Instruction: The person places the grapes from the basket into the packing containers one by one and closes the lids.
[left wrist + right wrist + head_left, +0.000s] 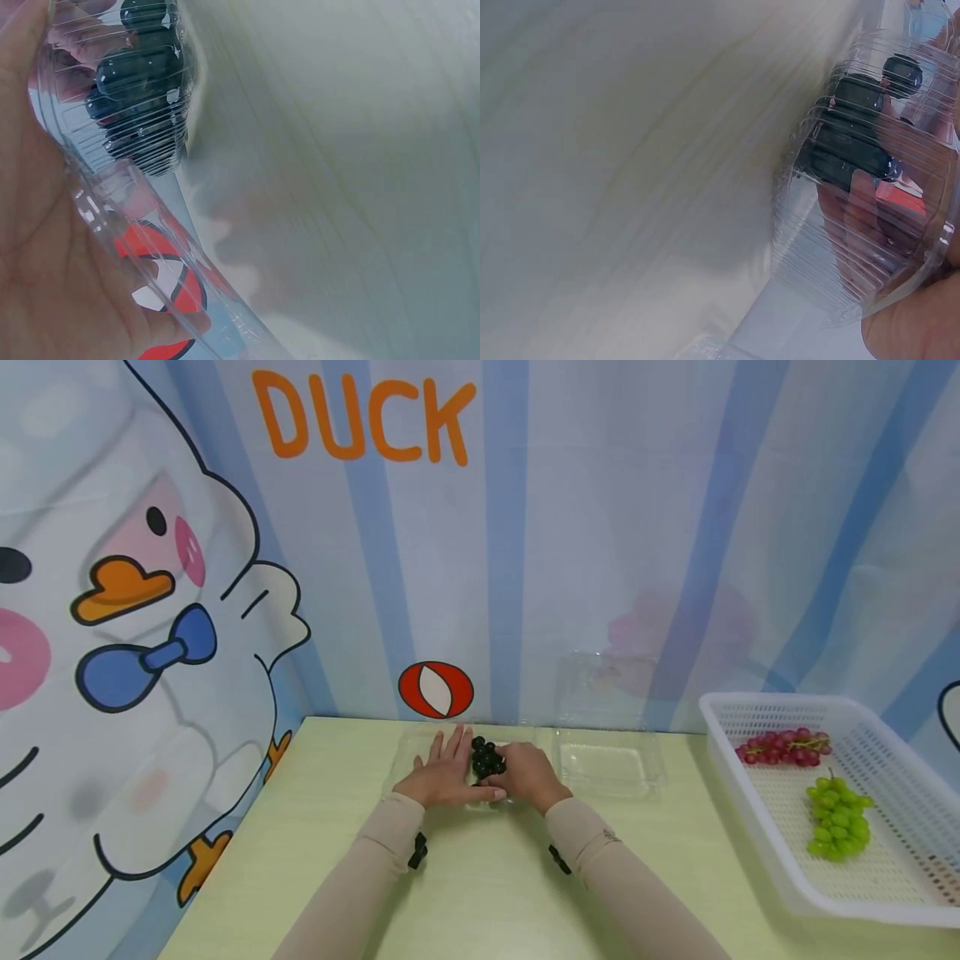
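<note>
A bunch of dark grapes [486, 758] sits inside a clear plastic clamshell box [810, 255] near the table's back edge. Its ribbed wall stands in front of the grapes [139, 75] in the left wrist view. My right hand [531, 774] reaches into the box from the right, its curled fingers holding the bunch. On the other side my left hand [447, 775] lies with fingers straight and spread over the box's left part, thumb stretched toward the right hand. Both hands hide much of the box.
Right of the hands stands a second clear clamshell [607, 764] with its lid raised against the curtain. A white perforated basket [780, 868] at the right holds red grapes [786, 747] and green grapes [838, 818]. The printed curtain [480, 568] hangs right behind the pale table [495, 902].
</note>
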The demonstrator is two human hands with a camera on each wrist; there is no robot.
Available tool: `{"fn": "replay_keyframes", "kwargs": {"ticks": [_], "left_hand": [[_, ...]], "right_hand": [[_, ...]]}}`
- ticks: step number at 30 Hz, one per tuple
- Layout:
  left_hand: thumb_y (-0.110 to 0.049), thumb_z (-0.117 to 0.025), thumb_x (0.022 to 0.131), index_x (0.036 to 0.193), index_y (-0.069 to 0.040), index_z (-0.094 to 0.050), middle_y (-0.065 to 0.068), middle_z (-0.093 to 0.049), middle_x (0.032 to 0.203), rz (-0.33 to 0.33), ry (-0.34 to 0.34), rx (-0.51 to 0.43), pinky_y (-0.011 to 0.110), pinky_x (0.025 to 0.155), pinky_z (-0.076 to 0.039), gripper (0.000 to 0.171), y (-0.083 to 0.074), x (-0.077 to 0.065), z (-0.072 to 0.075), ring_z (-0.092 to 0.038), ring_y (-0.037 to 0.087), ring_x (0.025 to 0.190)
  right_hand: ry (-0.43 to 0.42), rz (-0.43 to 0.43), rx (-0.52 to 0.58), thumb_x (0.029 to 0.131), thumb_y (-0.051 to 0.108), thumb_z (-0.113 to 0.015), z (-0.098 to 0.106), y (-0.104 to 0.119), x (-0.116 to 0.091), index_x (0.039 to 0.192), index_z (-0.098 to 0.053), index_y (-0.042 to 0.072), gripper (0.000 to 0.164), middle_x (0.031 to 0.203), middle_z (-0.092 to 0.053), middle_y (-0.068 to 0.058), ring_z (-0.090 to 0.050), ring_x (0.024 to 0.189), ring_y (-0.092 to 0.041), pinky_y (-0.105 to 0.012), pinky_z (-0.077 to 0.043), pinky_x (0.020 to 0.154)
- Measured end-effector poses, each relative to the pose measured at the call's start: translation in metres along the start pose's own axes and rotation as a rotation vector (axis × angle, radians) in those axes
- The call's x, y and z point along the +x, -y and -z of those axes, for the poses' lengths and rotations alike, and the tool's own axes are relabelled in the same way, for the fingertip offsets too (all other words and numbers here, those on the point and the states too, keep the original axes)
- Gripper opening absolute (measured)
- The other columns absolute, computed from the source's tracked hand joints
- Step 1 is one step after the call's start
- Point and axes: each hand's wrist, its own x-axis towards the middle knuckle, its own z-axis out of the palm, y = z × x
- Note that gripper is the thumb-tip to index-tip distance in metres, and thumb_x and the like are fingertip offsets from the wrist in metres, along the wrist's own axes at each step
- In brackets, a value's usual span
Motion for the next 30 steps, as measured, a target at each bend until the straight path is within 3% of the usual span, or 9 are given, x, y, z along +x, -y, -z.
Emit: {"fn": "replay_keyframes", "kwargs": {"ticks": [30], "left_hand": [[-0.087,-0.055,0.078,0.165,-0.017,0.001,0.005,0.003,0.172,0.006,0.001,-0.006,0.078,0.112,-0.016,0.125,-0.0025,-0.0014,0.0019,0.003,0.041,0.156]], "right_hand": [[0.044,0.003,-0.020,0.085,0.035,-0.083,0.0023,0.0014,0.0022,0.131,-0.067,-0.003,0.061,0.126,-0.069,-0.018,-0.067,0.116,-0.033,-0.043,-0.054,0.099]]}}
